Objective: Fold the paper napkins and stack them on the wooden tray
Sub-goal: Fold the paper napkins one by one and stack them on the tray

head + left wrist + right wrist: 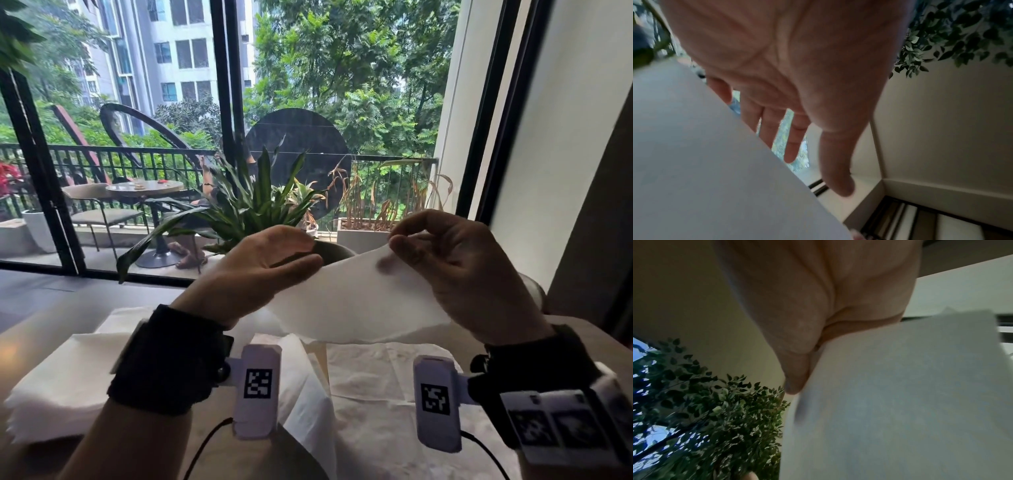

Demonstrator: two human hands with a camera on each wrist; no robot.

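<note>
I pinch the limp, tear-prone napkin (356, 294) with my right hand (459, 270) at its far corner, left hand (260, 267) flat-fingered under its edge, gripping nothing.

Both arms are up in front of the chest, wrists strapped with black bands. Left hand (263, 260) has its fingers (795, 142) mostly straight with the thumb stretched forward, while the right hand (459, 270) is curled, thumb and fingertips pinching together up top.
</note>
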